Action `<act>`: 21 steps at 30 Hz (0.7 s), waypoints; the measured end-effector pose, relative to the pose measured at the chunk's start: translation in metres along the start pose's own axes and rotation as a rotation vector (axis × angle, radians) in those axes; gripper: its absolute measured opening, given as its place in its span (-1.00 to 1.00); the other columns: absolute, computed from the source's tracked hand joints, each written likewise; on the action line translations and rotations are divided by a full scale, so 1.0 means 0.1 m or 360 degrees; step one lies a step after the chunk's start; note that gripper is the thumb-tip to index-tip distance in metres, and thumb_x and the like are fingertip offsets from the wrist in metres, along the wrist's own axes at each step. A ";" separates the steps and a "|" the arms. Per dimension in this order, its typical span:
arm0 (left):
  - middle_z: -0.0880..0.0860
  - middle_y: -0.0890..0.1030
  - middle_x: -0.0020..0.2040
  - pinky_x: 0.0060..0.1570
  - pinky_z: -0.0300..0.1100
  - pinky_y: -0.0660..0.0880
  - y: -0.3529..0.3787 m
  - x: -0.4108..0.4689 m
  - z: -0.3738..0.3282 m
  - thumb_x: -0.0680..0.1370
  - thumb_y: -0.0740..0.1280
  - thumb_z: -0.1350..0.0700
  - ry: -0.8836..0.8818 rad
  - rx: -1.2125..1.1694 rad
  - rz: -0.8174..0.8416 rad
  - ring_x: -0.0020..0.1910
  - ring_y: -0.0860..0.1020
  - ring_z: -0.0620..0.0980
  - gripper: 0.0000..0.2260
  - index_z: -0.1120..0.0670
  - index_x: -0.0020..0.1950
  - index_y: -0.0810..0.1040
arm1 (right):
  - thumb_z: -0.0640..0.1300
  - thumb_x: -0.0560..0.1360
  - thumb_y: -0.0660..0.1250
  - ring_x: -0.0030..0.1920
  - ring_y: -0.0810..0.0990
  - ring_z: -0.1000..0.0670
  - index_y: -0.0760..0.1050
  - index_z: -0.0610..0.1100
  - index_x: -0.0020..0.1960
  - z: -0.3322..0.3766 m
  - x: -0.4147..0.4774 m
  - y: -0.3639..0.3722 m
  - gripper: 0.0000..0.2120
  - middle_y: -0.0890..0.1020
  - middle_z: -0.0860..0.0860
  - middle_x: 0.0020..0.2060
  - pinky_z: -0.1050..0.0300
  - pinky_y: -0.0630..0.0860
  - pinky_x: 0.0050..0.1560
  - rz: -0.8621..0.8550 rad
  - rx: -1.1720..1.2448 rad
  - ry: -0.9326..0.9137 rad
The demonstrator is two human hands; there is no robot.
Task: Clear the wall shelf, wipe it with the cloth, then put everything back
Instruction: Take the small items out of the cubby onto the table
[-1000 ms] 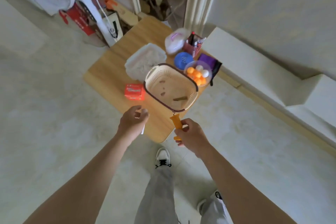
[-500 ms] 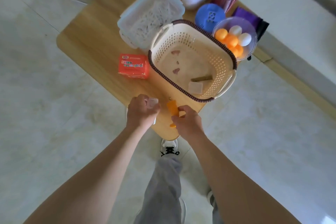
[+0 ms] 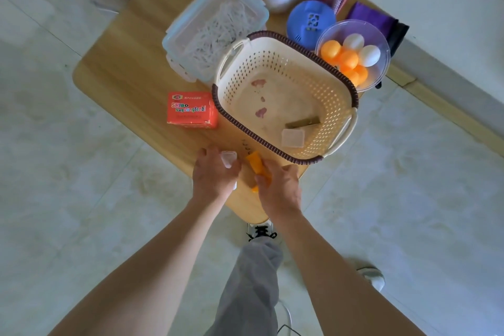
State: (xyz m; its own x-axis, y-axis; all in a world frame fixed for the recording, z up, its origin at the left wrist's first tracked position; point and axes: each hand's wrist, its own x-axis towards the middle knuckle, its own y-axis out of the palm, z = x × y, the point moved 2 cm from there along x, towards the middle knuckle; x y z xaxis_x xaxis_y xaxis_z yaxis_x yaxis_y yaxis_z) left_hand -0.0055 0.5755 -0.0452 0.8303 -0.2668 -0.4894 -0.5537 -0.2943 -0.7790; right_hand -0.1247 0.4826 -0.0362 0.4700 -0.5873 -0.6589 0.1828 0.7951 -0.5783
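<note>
Left hand: the left hand [image 3: 215,176] is curled around a small white translucent object [image 3: 228,158], low over the near corner of the wooden tabletop [image 3: 128,63]; what the object is cannot be told.
Right hand: the right hand [image 3: 281,185] pinches an orange plastic handle-shaped piece [image 3: 257,168] just beside the left, apparently to set it down on the bare near corner.
Basket: a cream perforated plastic basket with a dark brown rim [image 3: 283,95] stands near the tabletop's right edge, nearly empty apart from a small white square and an olive strip, so there is room for small things.
Cleared things: a red cardboard box [image 3: 192,109], a clear lidded container of white shreds [image 3: 215,27] and a clear bowl of orange and white balls [image 3: 354,52] crowd the table, likely parked off the shelf.
Shelf and cloth: the wall shelf is not in view; a purple fabric [image 3: 373,15] at the far right corner may be the cloth.
</note>
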 end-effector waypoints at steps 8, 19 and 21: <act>0.12 0.50 0.08 -0.05 -0.10 0.39 0.00 0.02 0.03 0.47 0.48 -0.08 0.0086 0.0051 0.0016 0.07 0.48 0.12 -0.58 0.15 0.16 0.48 | 0.03 0.62 0.29 0.29 0.46 -0.15 0.34 0.11 0.49 -0.03 -0.01 0.00 -0.56 0.28 -0.12 0.36 -0.01 0.46 0.26 -0.0013 -0.0084 -0.0069; 0.03 0.45 0.04 -0.03 -0.04 0.48 -0.50 -0.32 -0.20 0.49 0.45 0.01 0.0201 0.0086 -0.0011 0.00 0.50 0.06 -0.70 0.10 0.13 0.50 | 0.00 0.61 0.27 0.15 0.56 -0.06 0.44 0.11 0.38 -0.18 -0.43 -0.40 -0.66 0.39 -0.01 0.23 0.06 0.50 0.18 0.0006 0.0128 -0.0082; 0.02 0.46 0.02 -0.07 -0.06 0.49 -0.62 -0.45 -0.30 0.49 0.46 0.01 0.0241 0.0088 -0.0010 -0.02 0.52 0.05 -0.71 0.10 0.12 0.51 | 0.02 0.62 0.25 0.18 0.54 -0.04 0.43 0.09 0.39 -0.23 -0.61 -0.57 -0.67 0.41 -0.01 0.24 0.13 0.47 0.17 -0.0006 0.0152 -0.0044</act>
State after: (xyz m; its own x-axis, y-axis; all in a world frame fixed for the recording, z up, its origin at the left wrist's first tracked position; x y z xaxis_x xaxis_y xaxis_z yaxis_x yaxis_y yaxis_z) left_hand -0.0107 0.5785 0.0367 0.8121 -0.4020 -0.4230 -0.5408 -0.2463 -0.8043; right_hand -0.1834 0.4695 0.0259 0.4928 -0.5869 -0.6424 0.2655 0.8045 -0.5314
